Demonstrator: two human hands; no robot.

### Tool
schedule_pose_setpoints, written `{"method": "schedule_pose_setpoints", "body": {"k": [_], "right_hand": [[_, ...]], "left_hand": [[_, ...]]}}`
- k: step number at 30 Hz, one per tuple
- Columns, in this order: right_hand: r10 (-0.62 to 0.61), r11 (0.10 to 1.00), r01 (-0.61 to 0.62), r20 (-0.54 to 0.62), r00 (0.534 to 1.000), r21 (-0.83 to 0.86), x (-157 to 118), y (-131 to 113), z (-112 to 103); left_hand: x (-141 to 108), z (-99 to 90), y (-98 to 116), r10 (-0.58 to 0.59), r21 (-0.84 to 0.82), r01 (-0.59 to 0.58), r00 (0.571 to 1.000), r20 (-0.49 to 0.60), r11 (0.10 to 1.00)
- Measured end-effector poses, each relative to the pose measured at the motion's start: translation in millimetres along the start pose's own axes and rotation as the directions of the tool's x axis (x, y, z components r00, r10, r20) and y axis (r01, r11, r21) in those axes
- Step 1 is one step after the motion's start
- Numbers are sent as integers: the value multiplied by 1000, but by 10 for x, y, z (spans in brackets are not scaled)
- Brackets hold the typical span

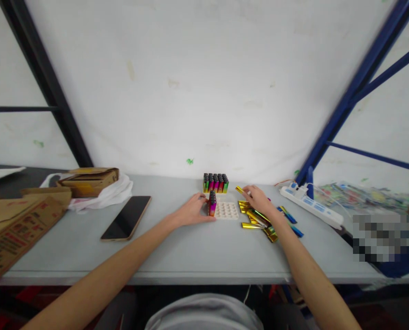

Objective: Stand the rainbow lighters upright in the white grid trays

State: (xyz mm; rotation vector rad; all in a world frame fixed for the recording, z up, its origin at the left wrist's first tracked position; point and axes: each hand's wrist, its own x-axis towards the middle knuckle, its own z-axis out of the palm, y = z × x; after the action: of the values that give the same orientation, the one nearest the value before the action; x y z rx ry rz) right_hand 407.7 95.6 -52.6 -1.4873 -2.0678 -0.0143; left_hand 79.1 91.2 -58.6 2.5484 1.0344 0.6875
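My left hand (pixel 193 211) curves around the left end of a white tray (pixel 226 211) with rows of round-cornered holes, thumb at its front edge and fingers behind. One row of upright lighters (pixel 212 205), purple to orange with black tops, stands in the tray's left side. My right hand (pixel 258 198) is closed on a shiny gold lighter (pixel 239 189), whose end sticks out to the left of the fingertips. Under and beside the right wrist is a loose pile of gold and blue metallic lighters (pixel 250 225). Behind the tray stands a full block of upright rainbow lighters (pixel 216 183).
A phone (pixel 127 219) lies on the grey table (pixel 197 256) at left. Beyond it are a small cardboard box (pixel 89 183) on a white plastic bag (pixel 103 200) and a larger carton (pixel 22 224). A power strip (pixel 310 206) lies right, beside blue frame bars (pixel 348 87).
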Motion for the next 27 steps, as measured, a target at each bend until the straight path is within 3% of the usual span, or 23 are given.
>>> {"method": "schedule_pose_setpoints", "body": {"k": [7, 13, 16, 21, 24, 27], "right_hand": [[136, 914, -71, -136, 981, 399, 30, -417, -16], [274, 743, -177, -52, 960, 646, 35, -748, 161], [219, 700, -143, -20, 975, 700, 29, -888, 209], [134, 522, -165, 111, 985, 837, 15, -984, 257], [155, 544, -191, 126, 980, 817, 5, -963, 311], [199, 691, -157, 23, 980, 705, -10, -959, 349]], "left_hand": [[-16, -151, -98, 67, -28, -65, 994, 86, 997], [-31, -186, -92, 86, -71, -79, 992, 93, 994], [-30, -168, -94, 89, -75, -83, 992, 92, 994], [-26, -164, -67, 95, -80, -88, 991, 91, 993], [-28, -173, -43, 90, -79, -83, 992, 90, 993], [-30, -175, -37, 94, -64, -88, 992, 87, 994]]}}
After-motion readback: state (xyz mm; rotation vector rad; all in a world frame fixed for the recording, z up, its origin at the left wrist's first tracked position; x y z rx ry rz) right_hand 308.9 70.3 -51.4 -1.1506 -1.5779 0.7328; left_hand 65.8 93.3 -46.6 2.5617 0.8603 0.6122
